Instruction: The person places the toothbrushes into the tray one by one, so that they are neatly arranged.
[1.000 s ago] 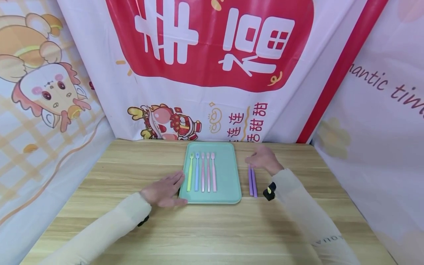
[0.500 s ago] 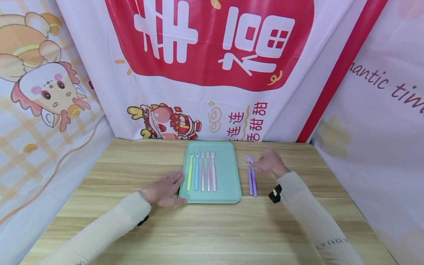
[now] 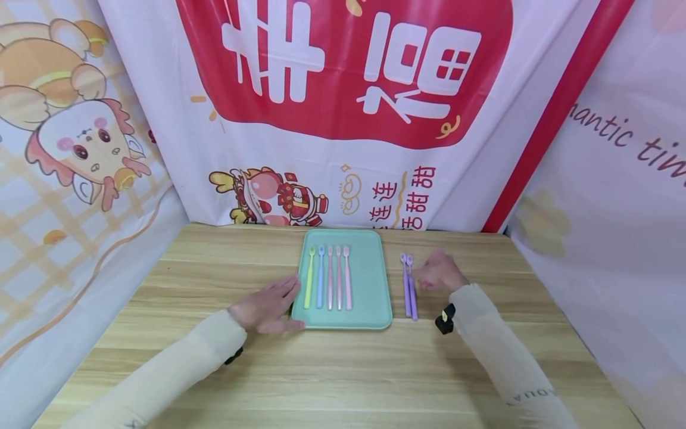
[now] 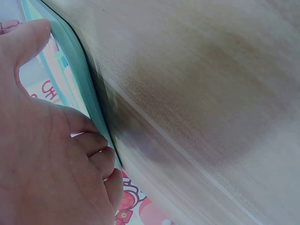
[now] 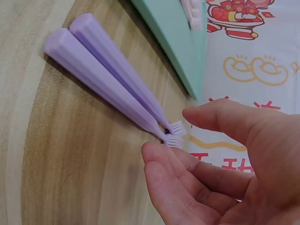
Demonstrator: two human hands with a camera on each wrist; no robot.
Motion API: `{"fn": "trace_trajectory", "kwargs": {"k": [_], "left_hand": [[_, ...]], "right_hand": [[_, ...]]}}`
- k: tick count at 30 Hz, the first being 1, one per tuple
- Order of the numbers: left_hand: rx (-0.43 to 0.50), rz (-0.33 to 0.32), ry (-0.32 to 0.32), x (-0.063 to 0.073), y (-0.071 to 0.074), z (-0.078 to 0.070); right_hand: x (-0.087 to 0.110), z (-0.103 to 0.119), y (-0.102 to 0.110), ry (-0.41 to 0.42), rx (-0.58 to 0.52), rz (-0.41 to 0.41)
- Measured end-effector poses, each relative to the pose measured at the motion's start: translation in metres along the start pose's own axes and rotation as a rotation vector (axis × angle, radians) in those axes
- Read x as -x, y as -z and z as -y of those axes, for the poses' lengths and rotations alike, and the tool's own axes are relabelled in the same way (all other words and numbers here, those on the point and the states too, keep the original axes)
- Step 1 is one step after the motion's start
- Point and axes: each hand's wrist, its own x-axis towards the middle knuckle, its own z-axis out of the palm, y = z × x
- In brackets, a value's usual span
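Observation:
My left hand (image 3: pixel 268 305) rests at the left edge of a mint-green tray (image 3: pixel 370 286), its fingers along the rim and its thumb at the near corner. On the tray lie several toothbrushes in a row: a yellow-green toothbrush (image 3: pixel 308 286), a blue toothbrush (image 3: pixel 320 286) and pink ones (image 3: pixel 348 287), heads away from me. Two purple toothbrushes (image 5: pixel 108 79) lie side by side on the table, right of the tray. Just right of them hovers my right hand (image 3: pixel 440 271), holding nothing. In the right wrist view its thumb and fingertips stand apart near the bristle heads.
The tray and purple toothbrushes lie on a wood-grain table (image 3: pixel 332 375). Behind the table's far edge hangs a red and white printed cloth (image 3: pixel 343 131). Printed cloths (image 3: pixel 605 196) also flank the table on both sides.
My right hand has drawn back to the right from over the purple toothbrush heads, uncovering them. Those toothbrushes stay in about the same place. My left hand keeps its place on the tray.

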Motion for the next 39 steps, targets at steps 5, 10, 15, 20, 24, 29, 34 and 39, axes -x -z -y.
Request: {"fn": "trace_trajectory", "kwargs": {"k": [5,10,15,20,24,29,34,39], "left_hand": [[0.001,0.002,0.000,0.001,0.001,-0.001],[-0.006,0.002,-0.009,0.001,0.000,-0.002],[-0.014,0.008,0.000,0.000,0.000,-0.002],[-0.010,0.004,-0.001,0.000,0.001,-0.001],[-0.002,0.004,0.001,0.000,0.001,-0.002],[0.003,0.012,0.004,0.001,0.001,-0.003],[0.002,0.013,0.008,0.001,0.001,-0.004],[0.000,0.008,0.012,0.002,0.002,-0.003]], "right_hand": [[-0.003,-0.004,-0.007,-0.021,0.003,0.009],[-0.008,-0.006,-0.011,-0.048,0.013,0.017],[-0.013,-0.007,-0.015,-0.076,0.005,0.012],[-0.016,-0.008,-0.019,-0.078,-0.005,0.007],[-0.017,-0.007,-0.020,-0.080,-0.001,0.006],[-0.021,-0.008,-0.020,-0.092,-0.005,0.015],[-0.022,-0.007,-0.021,-0.110,-0.006,0.019],[-0.022,-0.007,-0.022,-0.115,-0.014,0.014]]}}
